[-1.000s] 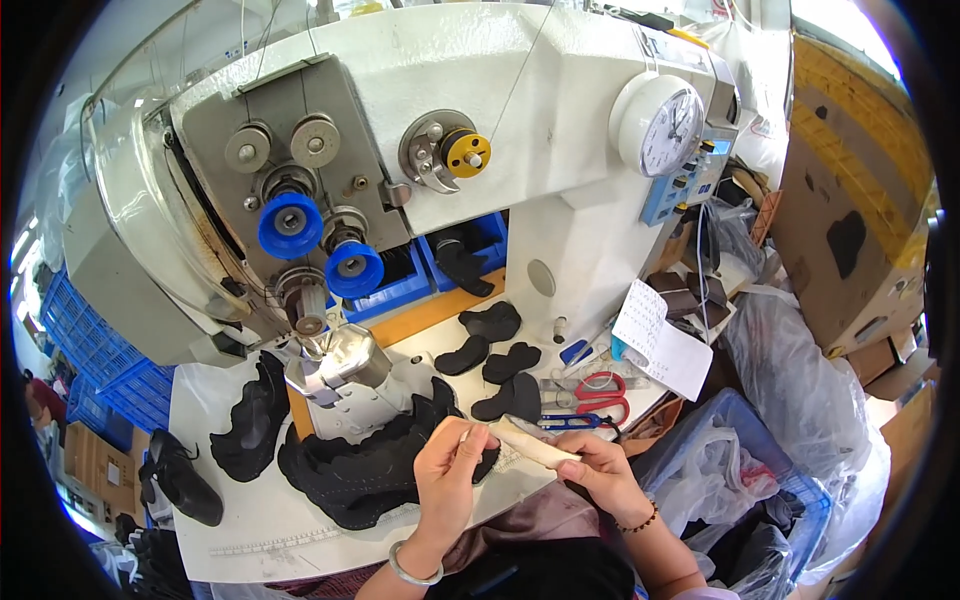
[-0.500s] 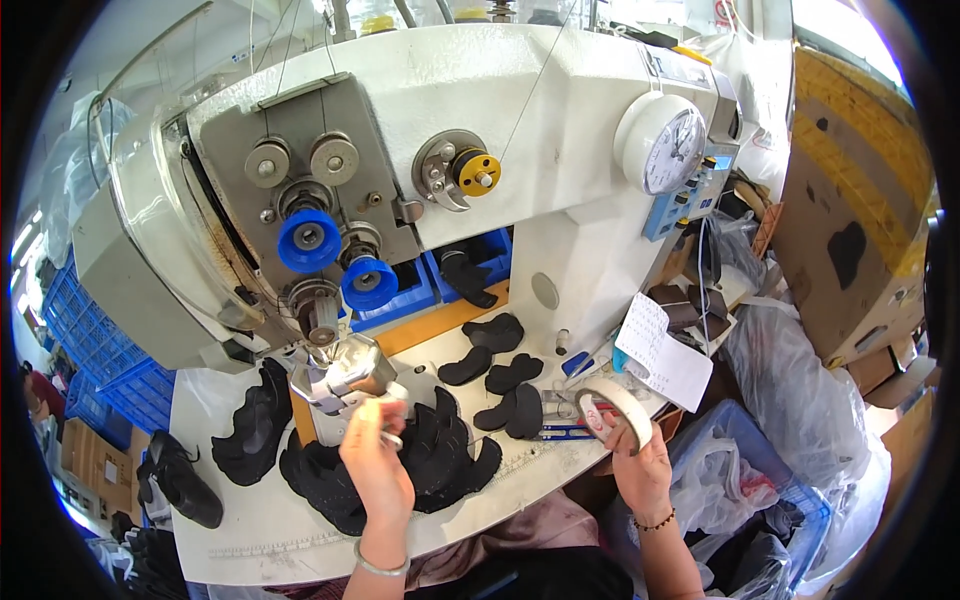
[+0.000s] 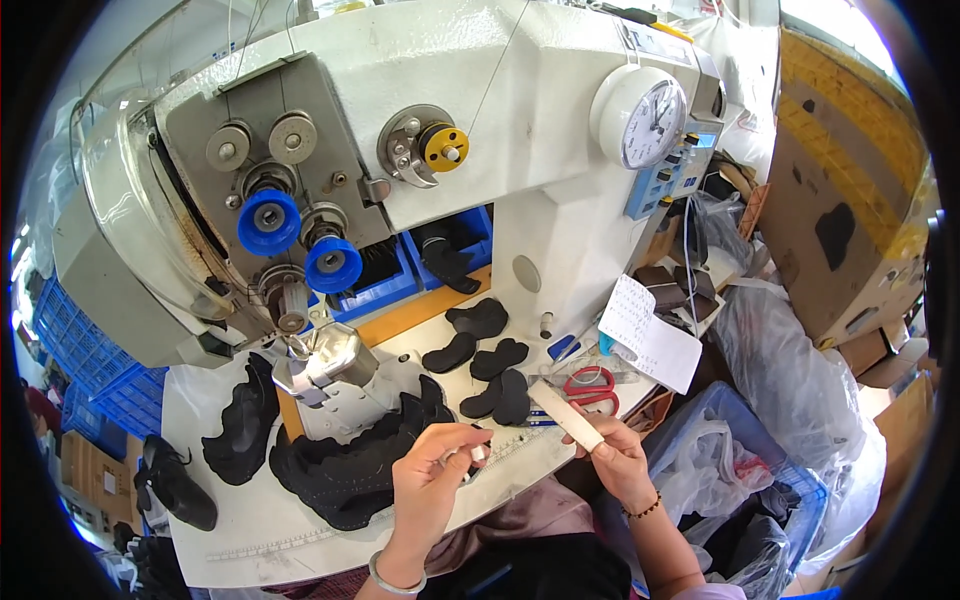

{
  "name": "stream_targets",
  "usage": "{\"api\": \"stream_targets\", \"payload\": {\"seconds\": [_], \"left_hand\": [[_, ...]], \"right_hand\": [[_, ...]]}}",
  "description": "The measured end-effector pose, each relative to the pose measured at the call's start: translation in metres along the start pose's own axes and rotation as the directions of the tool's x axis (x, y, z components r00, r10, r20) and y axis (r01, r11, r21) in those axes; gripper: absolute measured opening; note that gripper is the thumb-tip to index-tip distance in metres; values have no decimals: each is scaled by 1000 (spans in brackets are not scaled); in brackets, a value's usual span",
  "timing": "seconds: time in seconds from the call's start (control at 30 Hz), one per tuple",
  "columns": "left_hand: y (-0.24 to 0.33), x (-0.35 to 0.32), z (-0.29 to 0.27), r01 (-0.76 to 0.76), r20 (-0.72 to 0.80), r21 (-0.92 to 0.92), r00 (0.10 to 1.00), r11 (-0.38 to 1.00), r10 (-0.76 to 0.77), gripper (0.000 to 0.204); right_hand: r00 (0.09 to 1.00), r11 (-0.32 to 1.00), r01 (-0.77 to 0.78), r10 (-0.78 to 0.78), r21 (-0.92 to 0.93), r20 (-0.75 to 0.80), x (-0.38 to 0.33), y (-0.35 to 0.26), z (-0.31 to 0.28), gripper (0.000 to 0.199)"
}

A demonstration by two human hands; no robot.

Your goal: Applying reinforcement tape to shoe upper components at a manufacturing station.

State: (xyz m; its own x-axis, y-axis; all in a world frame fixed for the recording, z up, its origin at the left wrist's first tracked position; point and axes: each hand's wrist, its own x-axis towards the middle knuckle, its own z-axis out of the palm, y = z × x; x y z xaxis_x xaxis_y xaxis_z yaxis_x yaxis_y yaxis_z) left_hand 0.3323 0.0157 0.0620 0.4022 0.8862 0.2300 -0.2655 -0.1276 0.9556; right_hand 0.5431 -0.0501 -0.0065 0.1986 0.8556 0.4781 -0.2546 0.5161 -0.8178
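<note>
My left hand [image 3: 432, 482] is closed in a pinch, low over the front of the table. Between its fingertips shows a small white piece [image 3: 480, 454]; its kind is too small to tell. My right hand [image 3: 618, 462] grips a roll of white masking tape [image 3: 565, 415], turned nearly edge-on, so its hole is hidden. Red-handled scissors [image 3: 590, 385] lie just behind the roll. Left of my left hand, a pile of black fabric shoe pieces [image 3: 335, 480] rests beneath the sewing machine head. Several small curved black pieces [image 3: 480, 318] lie farther back on the tabletop.
A big white sewing machine [image 3: 540, 110] spans the table, its metal arm post [image 3: 335, 360] standing left of centre. A written paper slip [image 3: 650, 340] lies at right, above a blue crate [image 3: 720, 400] with plastic bags. A black shoe [image 3: 178, 482] sits left.
My left hand has moved right and nearer to me, away from the machine post. The tape roll has turned from face-on to edge-on and shifted left, uncovering the red scissors. The view has shifted slightly.
</note>
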Motion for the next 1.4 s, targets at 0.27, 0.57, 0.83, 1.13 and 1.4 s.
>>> {"api": "stream_targets", "payload": {"seconds": [0.27, 0.57, 0.83, 1.13, 1.4], "left_hand": [[4, -7, -2, 95, 101, 238, 987, 967, -121, 18], [-12, -34, -24, 341, 98, -183, 940, 922, -328, 39], [3, -25, -18, 253, -25, -24, 967, 967, -254, 26], [-1, -4, 1, -88, 259, 442, 965, 893, -33, 20], [-29, -6, 6, 38, 60, 202, 997, 979, -51, 13]], "right_hand": [[999, 999, -13, 12, 39, 34, 4, 3, 7, 21], [975, 958, -216, 202, 191, 87, -6, 3, 5, 31], [916, 879, -231, 341, -417, 211, 17, -32, 32, 44], [923, 700, 152, 151, -697, 353, 37, -47, 45, 42], [996, 877, -58, 21, -476, -83, 30, -29, 41, 25]]}}
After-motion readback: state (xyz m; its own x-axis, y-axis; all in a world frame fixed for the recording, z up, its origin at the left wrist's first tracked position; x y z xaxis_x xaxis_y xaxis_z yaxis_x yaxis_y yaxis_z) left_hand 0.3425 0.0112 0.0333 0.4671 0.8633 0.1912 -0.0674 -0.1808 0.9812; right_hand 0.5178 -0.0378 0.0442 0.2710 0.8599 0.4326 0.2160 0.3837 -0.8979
